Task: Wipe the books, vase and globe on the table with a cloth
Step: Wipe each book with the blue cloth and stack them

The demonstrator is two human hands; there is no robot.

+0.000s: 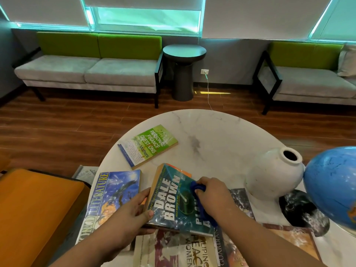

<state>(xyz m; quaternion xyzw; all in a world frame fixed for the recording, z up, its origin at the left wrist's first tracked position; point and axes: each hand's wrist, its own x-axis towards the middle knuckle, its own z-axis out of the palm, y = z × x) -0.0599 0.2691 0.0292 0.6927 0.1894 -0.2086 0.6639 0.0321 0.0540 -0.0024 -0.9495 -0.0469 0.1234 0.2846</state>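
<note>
The teal paperback book printed DALE BROWN (170, 202) is held between both hands at the near side of the round white marble desk (212, 128), tilted above other books. The left hand (131, 211) grips its left edge, with the thumb on the cover's near corner and the fingers (143, 194) curled along and under the spine side. The right hand (211, 191) rests on the right half of the cover, its fingers curled round a bunched dark blue cloth (196, 186) that is pressed against the cover. More of the cloth shows under the wrist.

Just left of the paperback lies the blue book titled WORLD LITERATURE (115, 191), partly under the left hand. Beneath the paperback, at the near edge, lie a pale book reading FILIPINO PEACE WOMEN (173, 251), a dark spine reading GUARDIAN (219, 249) and an orange-framed book (292, 237). The green book titled PERSONAL FINANCE QUESTIONS (150, 145) lies flat farther out, apart from both hands.

The white ceramic round-bodied vase (273, 176) stands upright to the right of the right hand, near it but not touching. Its mouth is dark, and what it holds cannot be told. The blue globe (333, 185) is right against the vase's right side, over a black marbled base (302, 211).
</note>
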